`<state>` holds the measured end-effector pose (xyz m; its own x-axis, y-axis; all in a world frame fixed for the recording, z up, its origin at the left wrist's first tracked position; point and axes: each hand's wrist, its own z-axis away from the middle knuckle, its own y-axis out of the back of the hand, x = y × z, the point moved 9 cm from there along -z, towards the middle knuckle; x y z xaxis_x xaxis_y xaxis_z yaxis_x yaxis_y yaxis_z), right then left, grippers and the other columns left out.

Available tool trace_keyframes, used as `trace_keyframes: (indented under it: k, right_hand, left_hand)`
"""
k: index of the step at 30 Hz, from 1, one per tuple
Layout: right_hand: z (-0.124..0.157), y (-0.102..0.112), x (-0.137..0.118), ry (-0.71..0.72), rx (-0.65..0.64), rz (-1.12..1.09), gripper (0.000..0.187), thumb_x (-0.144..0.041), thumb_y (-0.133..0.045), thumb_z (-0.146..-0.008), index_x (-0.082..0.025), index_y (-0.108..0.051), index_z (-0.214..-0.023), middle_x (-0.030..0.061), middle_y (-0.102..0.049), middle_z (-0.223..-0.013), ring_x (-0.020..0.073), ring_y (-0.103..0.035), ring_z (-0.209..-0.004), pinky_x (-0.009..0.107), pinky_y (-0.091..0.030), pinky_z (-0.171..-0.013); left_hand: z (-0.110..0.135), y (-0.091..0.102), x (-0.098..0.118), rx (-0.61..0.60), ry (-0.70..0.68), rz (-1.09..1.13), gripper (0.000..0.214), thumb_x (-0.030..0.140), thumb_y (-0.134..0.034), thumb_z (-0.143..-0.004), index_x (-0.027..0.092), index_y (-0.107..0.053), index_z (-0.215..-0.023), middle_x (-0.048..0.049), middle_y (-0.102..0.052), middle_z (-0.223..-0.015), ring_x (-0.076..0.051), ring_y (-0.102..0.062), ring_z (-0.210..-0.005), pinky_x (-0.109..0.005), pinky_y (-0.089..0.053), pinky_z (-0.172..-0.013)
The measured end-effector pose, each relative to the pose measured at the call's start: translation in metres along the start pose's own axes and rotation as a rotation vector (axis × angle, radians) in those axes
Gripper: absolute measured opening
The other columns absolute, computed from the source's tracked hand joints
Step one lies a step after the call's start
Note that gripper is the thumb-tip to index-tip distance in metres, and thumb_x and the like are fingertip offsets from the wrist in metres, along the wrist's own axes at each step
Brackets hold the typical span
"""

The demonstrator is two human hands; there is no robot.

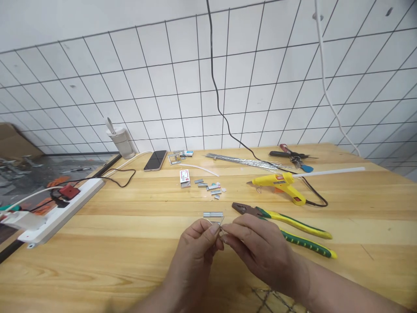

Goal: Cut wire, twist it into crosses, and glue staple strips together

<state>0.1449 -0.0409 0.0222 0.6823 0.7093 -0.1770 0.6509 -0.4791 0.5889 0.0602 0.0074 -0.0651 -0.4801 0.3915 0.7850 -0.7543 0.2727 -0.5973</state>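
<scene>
Close together above the near middle of the table, my left hand (pixel 199 243) and my right hand (pixel 260 245) pinch a small thin wire piece (pixel 222 221) between thumbs and fingertips. Its thin ends stick up past the fingers; the rest is hidden. Just beyond the fingertips lies a strip of staples (pixel 213 214). Combination pliers (pixel 293 224) with yellow and green handles rest behind and beside my right hand, their lower handle partly covered by it. Farther back are several short staple strips (pixel 208 185) and a small staple box (pixel 185 178).
A yellow glue gun (pixel 283 184) with a white stick lies right. Behind are a bundle of metal rods (pixel 244 161), a phone (pixel 155 161), a bottle (pixel 121 141) and keys (pixel 296 161). A power strip (pixel 65 211) stands left; dark wire mesh (pixel 273 301) shows at the near edge.
</scene>
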Motion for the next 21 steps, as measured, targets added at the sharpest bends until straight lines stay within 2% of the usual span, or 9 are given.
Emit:
trace_keyframes:
  k: [5,8,15,21]
  right_hand:
    - [-0.001,0.003,-0.004,0.043,0.017,0.029,0.009,-0.009,-0.052,-0.084,-0.017,-0.056,-0.087,0.0061,-0.066,-0.07,0.0151,-0.057,-0.059,0.025,-0.045,-0.051]
    - [-0.001,0.003,-0.003,0.015,0.018,0.018,0.01,-0.008,-0.052,-0.084,-0.017,-0.056,-0.085,0.0062,-0.065,-0.069,0.0153,-0.057,-0.059,0.025,-0.045,-0.051]
    - [0.003,-0.008,0.01,-0.169,-0.021,-0.171,0.012,-0.01,-0.05,-0.085,-0.017,-0.059,-0.085,0.003,-0.058,-0.065,0.0128,-0.054,-0.058,0.023,-0.043,-0.052]
    - [0.004,-0.012,0.019,-0.318,-0.035,-0.283,0.015,-0.011,-0.049,-0.084,-0.017,-0.059,-0.075,0.0008,-0.054,-0.062,0.0111,-0.049,-0.055,0.022,-0.038,-0.051]
  left_hand:
    - [0.001,-0.001,0.001,0.02,-0.006,0.006,0.024,0.025,-0.067,-0.074,0.014,-0.056,-0.056,0.0008,-0.053,-0.056,-0.011,-0.045,-0.06,-0.024,-0.036,-0.065]
    - [0.0,0.0,0.001,0.048,-0.004,0.002,0.025,0.026,-0.07,-0.072,0.014,-0.055,-0.054,0.0015,-0.052,-0.054,-0.011,-0.045,-0.059,-0.024,-0.035,-0.064]
    - [-0.003,0.003,0.0,0.046,-0.039,0.023,0.023,0.024,-0.071,-0.07,0.015,-0.055,-0.056,0.0025,-0.051,-0.053,-0.011,-0.043,-0.059,-0.024,-0.034,-0.064]
    - [-0.003,0.006,0.001,0.074,-0.045,-0.031,0.026,0.027,-0.072,-0.07,0.015,-0.055,-0.054,0.0021,-0.052,-0.053,-0.012,-0.044,-0.061,-0.024,-0.033,-0.065]
